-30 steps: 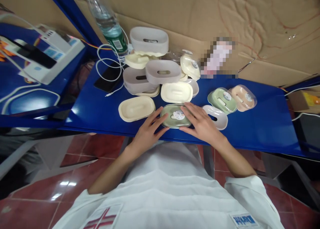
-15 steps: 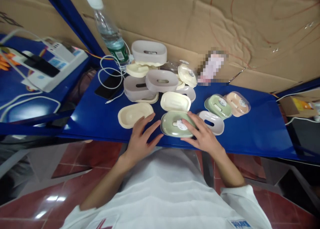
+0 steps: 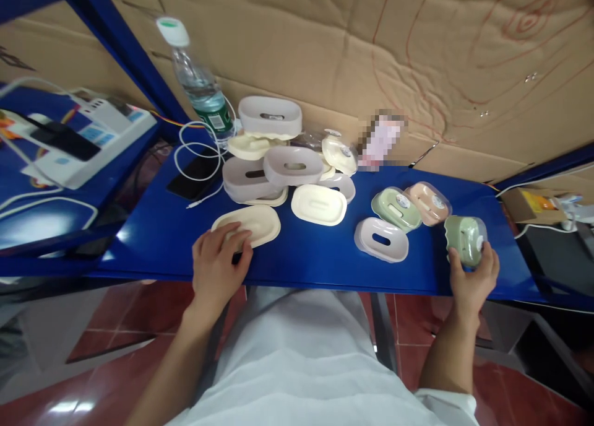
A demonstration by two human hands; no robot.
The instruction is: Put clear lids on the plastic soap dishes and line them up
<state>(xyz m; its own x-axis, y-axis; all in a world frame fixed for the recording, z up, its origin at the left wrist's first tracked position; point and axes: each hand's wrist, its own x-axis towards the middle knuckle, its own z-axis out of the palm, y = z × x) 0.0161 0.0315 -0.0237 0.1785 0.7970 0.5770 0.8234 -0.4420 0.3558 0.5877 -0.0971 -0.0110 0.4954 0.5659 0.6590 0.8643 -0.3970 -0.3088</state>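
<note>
On the right of the table my right hand (image 3: 473,280) grips a pale green soap box (image 3: 464,241) by its near side. The box is tilted, with a clear cover and a round white sticker. My left hand (image 3: 220,262) rests with loosely bent, parted fingers over a cream oval soap dish part (image 3: 262,221), which lies flat on the table. Between the hands lie another cream oval piece (image 3: 319,204) and a lilac-grey slotted tray (image 3: 381,239). A second green soap box (image 3: 399,208) and a peach one (image 3: 427,202), both clear-covered, sit behind the tray.
Grey soap box bases (image 3: 270,117) and cream parts are piled at the back. A water bottle (image 3: 204,95), a dark phone (image 3: 192,175) and a white cable (image 3: 197,124) stand or lie at left. Cardboard (image 3: 297,48) backs the blue table (image 3: 306,259). A power strip (image 3: 78,160) sits far left.
My right hand has carried the green soap box from the front middle to the right end of the table. My left hand has moved left, onto the cream dish part. The view has shifted slightly.
</note>
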